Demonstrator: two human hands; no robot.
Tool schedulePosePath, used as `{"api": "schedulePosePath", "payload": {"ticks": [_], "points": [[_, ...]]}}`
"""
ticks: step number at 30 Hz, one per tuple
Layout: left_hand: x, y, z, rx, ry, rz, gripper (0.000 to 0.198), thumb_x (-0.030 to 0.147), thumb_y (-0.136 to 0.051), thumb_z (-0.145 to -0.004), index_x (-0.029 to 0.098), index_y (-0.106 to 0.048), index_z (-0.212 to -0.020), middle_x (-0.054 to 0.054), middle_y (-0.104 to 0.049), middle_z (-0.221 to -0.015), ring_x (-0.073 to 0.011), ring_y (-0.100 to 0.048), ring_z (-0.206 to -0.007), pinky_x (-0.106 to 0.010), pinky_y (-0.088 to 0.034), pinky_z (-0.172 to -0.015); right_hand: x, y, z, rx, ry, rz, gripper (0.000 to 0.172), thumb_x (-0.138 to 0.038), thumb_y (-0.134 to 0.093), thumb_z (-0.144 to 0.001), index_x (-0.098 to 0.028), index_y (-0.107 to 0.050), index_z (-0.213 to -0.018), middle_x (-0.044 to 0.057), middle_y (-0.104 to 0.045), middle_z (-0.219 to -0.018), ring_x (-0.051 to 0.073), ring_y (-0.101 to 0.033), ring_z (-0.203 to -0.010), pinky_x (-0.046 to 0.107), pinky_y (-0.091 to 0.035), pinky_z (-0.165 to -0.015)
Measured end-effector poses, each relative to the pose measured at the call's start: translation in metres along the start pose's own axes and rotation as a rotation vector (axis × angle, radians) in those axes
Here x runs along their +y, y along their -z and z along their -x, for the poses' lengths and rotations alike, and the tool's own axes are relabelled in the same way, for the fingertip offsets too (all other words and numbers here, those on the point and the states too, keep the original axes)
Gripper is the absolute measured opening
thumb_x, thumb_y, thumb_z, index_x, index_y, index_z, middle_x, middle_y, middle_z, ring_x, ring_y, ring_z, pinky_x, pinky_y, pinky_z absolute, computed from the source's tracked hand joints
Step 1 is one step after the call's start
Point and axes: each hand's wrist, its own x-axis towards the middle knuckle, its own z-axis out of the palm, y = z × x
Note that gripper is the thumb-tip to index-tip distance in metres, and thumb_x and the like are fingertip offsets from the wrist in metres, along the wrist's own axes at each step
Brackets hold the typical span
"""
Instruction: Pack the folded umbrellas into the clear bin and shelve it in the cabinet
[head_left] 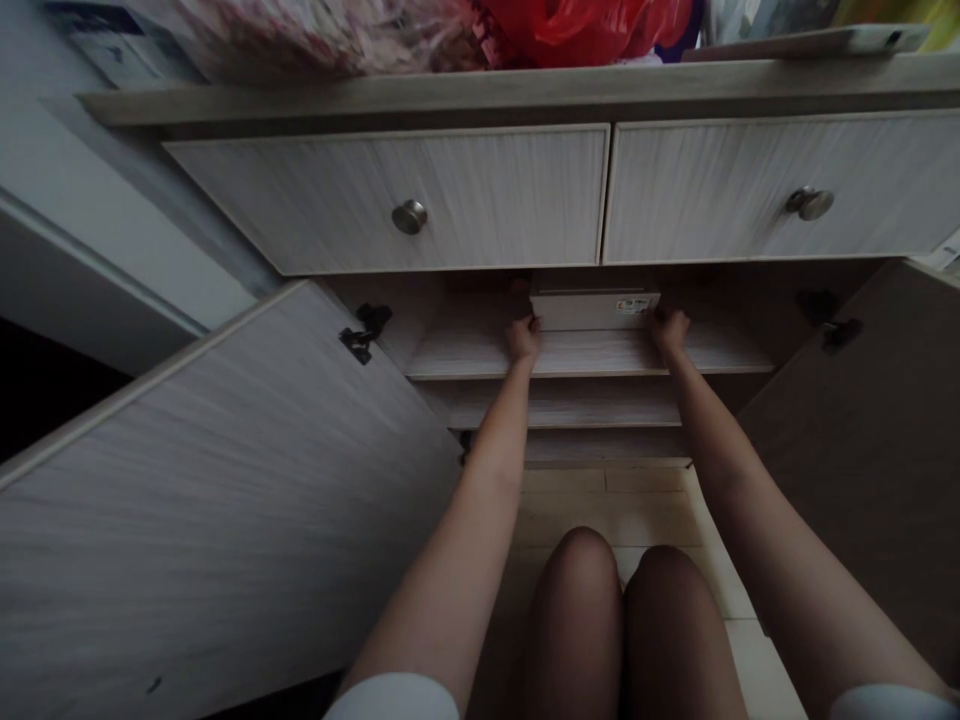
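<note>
A pale box [577, 311] with a small printed label on its front sits on the top shelf [600, 352] inside the cabinet, under the drawers. My left hand [523, 338] grips its left end, fingers curled at the edge. At the opposite end, my right hand [670, 332] is closed around the right edge, near the label. The far side of the box is hidden in the shade under the drawer fronts, and most of my fingertips are out of sight behind its ends.
Two cabinet doors stand open, the left door [247, 480] and the right door [862, 450], flanking my arms. Above are two drawers with round knobs [409, 217]. A red plastic bag [585, 30] and other bags lie on the cabinet top [450, 100]. Lower shelves [600, 403] run below the box.
</note>
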Motion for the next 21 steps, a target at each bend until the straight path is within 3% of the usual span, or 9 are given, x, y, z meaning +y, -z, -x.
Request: {"api": "schedulePosePath", "payload": {"ticks": [5,10,13,15,18,21], "points": [[-0.001,0.0,-0.002,0.032,-0.072,-0.195,0.021,0.024,-0.057,-0.09,0.012,-0.074,-0.095,-0.019,-0.072,-0.1,-0.0265,-0.064,-0.1,-0.031,-0.042,-0.085,0.002,-0.001,-0.003,-0.001,-0.005,0.033,0.019,-0.032,-0.06,-0.084,-0.016,-0.068,-0.077,0.016,-0.071,-0.086,0.032,-0.065,-0.092,0.037,-0.044,-0.077],[0.009,0.001,-0.005,0.013,-0.016,-0.214,0.021,0.024,-0.058,-0.089,0.01,-0.074,-0.09,-0.019,-0.072,-0.095,-0.026,-0.065,-0.098,-0.03,-0.044,-0.082,-0.004,0.003,-0.005,-0.025,-0.036,0.036,0.022,-0.034,-0.062,-0.083,-0.014,-0.07,-0.076,0.018,-0.071,-0.085,0.033,-0.065,-0.093,0.037,-0.046,-0.078],[0.015,0.005,0.001,0.004,0.003,-0.198,0.02,0.023,-0.061,-0.086,0.008,-0.073,-0.084,-0.017,-0.073,-0.088,-0.0258,-0.066,-0.093,-0.03,-0.046,-0.079,-0.008,0.013,0.008,-0.047,-0.05,-0.022,0.025,-0.035,-0.062,-0.082,-0.013,-0.072,-0.085,0.021,-0.071,-0.091,0.033,-0.065,-0.098,0.039,-0.047,-0.083],[0.012,0.013,0.017,0.057,-0.024,-0.115,0.022,0.026,-0.062,-0.085,0.008,-0.073,-0.088,-0.016,-0.074,-0.092,-0.0252,-0.067,-0.094,-0.03,-0.048,-0.081,-0.007,0.026,0.035,-0.01,-0.015,-0.177,0.037,-0.041,-0.061,-0.082,-0.011,-0.071,-0.101,0.021,-0.071,-0.101,0.031,-0.065,-0.099,0.04,-0.049,-0.087],[-0.007,0.037,0.064,0.226,-0.105,0.092,0.032,0.037,-0.061,-0.087,0.01,-0.073,-0.1,-0.016,-0.074,-0.104,-0.0248,-0.069,-0.099,-0.033,-0.051,-0.089,0.0,0.062,0.105,0.055,0.063,-0.452,0.057,-0.054,-0.06,-0.082,-0.013,-0.063,-0.122,0.016,-0.07,-0.109,0.026,-0.066,-0.099,0.042,-0.051,-0.09],[-0.038,0.074,0.135,0.394,-0.127,0.212,0.045,0.051,-0.06,-0.085,0.014,-0.073,-0.107,-0.015,-0.074,-0.106,-0.0242,-0.07,-0.101,-0.038,-0.052,-0.094,0.011,0.114,0.191,0.1,0.048,-0.464,0.05,-0.055,-0.064,-0.082,-0.017,-0.065,-0.114,0.011,-0.071,-0.103,0.022,-0.067,-0.092,0.04,-0.054,-0.085]]}}
